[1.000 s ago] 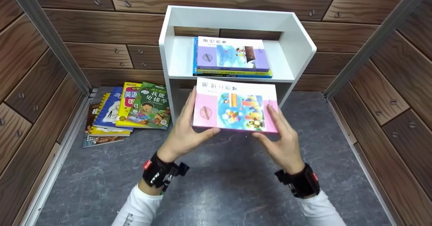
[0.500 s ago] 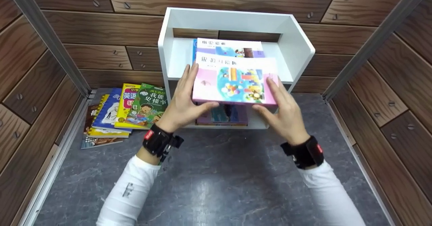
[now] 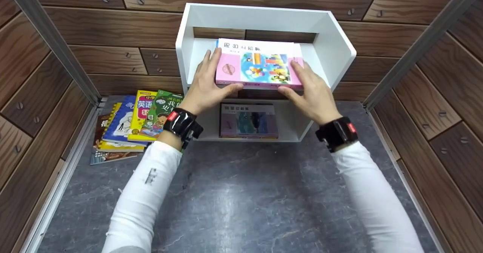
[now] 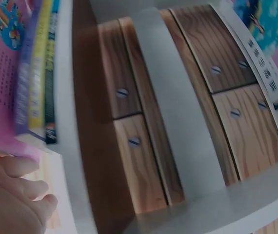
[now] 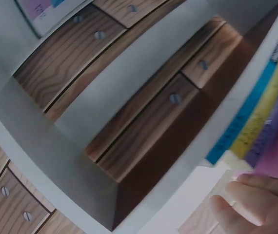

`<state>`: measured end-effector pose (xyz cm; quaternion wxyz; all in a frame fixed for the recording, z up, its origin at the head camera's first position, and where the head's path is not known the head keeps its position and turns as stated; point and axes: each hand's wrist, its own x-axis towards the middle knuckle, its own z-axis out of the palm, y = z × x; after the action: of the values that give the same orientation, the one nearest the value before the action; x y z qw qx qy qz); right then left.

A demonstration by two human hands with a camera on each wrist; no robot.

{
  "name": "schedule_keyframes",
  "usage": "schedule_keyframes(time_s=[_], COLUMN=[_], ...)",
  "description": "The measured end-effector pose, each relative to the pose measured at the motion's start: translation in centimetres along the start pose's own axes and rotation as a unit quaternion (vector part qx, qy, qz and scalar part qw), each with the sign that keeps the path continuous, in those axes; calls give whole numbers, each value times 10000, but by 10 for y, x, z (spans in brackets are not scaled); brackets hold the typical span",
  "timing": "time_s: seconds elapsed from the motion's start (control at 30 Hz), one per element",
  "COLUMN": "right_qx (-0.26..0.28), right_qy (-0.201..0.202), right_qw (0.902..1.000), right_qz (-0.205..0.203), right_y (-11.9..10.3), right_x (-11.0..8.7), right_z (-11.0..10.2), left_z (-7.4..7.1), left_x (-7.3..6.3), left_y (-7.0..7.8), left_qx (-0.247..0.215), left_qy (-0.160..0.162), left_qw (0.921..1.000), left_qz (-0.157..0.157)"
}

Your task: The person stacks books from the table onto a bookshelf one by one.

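A pink book [image 3: 260, 66] with a colourful picture cover lies level over the stack on the upper shelf in the head view. My left hand [image 3: 206, 88] grips its left edge, thumb at the front edge and fingers along the side. At the opposite end my right hand [image 3: 314, 94] holds it, fingers on the cover and thumb at the front. Beneath it, in the left wrist view, are the spines of a purple book [image 4: 23, 105] and a yellow book [image 4: 37, 97]. A blue spine [image 5: 239, 134] shows at the shelf edge in the right wrist view.
The white bookshelf [image 3: 341, 53] stands against the wood-patterned back wall. Another book pile [image 3: 249, 121] sits on its lower shelf. Left of it, several books fan out on the grey floor [image 3: 241, 192], a green book [image 3: 160, 111] on top, partly behind my left arm.
Both hands have carried the pink book forward, away from me, onto or close over the upper-shelf stack. It now covers the purple book, and the lower-shelf pile has come into view.
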<state>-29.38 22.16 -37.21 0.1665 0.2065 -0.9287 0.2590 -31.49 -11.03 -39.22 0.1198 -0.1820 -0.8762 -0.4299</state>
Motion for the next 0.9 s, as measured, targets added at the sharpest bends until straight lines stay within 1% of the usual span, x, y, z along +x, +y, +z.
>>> schedule_keyframes(time_s=[0.07,0.13,0.2,0.23,0.27,0.37,0.47,0.53,0.63,0.77,0.9], right_qx=[77,194,465,676,863,1628,2035,2160,2108,2132,2131], right_qy=[-125,-151,-135,-143,-89,-71,-42,-61,-76,-105,-75], right_qw=[9999,9996,9987,9974,9960,9862,9783,9754,9766,9758,9753], right_qz=[65,121,149,182,191,281,387,429,431,468,574], right_y=[3,11,15,13,18,27,47,55,64,64,61], right_x=[7,12,14,14,15,14,15,16,19,21,22], right_z=[2,6,9,8,10,13,20,23,26,25,27], left_z=[0,1,2,2,2,2,1,-1,-4,-7,-8], left_x=[5,8,9,9,9,7,6,5,5,4,4], left_y=[-3,-4,-2,-2,0,2,3,2,0,-3,-2], left_qx=[69,134,205,218,218,234,267,292,303,382,445], left_qy=[-4,-28,-77,-93,-109,-169,-248,-310,-355,-434,-471], left_qw=[10000,9999,9996,9996,9995,9992,9988,9986,9987,9983,9979], left_qz=[-40,-88,-153,-182,-207,-290,-341,-314,-189,-36,-73])
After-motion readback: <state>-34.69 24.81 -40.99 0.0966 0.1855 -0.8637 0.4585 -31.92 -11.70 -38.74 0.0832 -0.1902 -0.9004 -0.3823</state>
